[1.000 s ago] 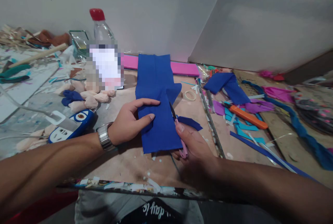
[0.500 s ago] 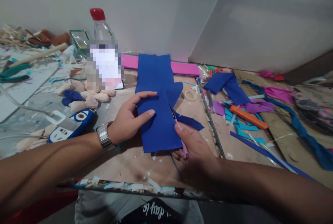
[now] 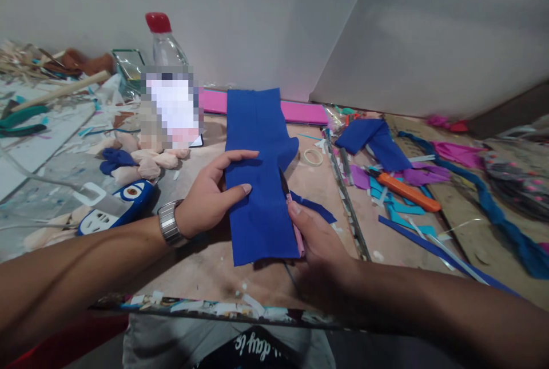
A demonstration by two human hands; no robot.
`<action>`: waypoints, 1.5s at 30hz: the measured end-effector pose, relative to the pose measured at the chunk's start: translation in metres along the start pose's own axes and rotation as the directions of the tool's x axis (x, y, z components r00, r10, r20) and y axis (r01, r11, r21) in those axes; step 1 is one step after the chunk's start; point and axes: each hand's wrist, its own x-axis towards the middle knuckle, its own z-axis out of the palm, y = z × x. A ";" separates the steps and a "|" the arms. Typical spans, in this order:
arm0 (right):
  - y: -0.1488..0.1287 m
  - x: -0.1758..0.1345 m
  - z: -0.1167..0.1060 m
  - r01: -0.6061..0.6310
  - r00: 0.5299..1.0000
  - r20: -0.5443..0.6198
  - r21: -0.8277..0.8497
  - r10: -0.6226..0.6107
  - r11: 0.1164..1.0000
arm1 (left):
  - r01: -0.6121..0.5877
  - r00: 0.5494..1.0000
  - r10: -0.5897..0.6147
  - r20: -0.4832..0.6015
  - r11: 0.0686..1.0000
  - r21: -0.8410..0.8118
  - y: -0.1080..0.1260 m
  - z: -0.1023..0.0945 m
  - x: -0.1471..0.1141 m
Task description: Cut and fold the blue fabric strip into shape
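A long blue sheet (image 3: pixel 256 129), paper or fabric, lies lengthwise in front of me with its near end lifted a little. My left hand (image 3: pixel 214 191) holds its left edge, thumb and forefinger on top and the other fingers hidden. In my right hand (image 3: pixel 319 229) is a pair of pink-handled scissors (image 3: pixel 299 231), at the sheet's right edge. The dark blades look almost closed, with their tips at a cut below a curled flap (image 3: pixel 291 150). A narrow blue offcut (image 3: pixel 315 207) sticks out beyond my right hand.
Left of the sheet are a phone (image 3: pixel 174 108), a clear bottle (image 3: pixel 169 48) with a red cap, and a blue-white power strip (image 3: pixel 115 206). On the right lie a tape roll (image 3: pixel 313 157), an orange cutter (image 3: pixel 405 190) and coloured scraps. A pink pack (image 3: pixel 304 112) sits behind.
The scissors have closed further, and their handles have come together in my right hand. The sheet's near end has shifted slightly toward me. My left hand keeps its hold.
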 end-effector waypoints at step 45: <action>0.000 0.003 0.001 0.014 1.000 -0.005 0.022 -0.014 1.000 | 0.017 0.999 -0.016 -0.033 0.999 0.038 0.002 0.002 0.002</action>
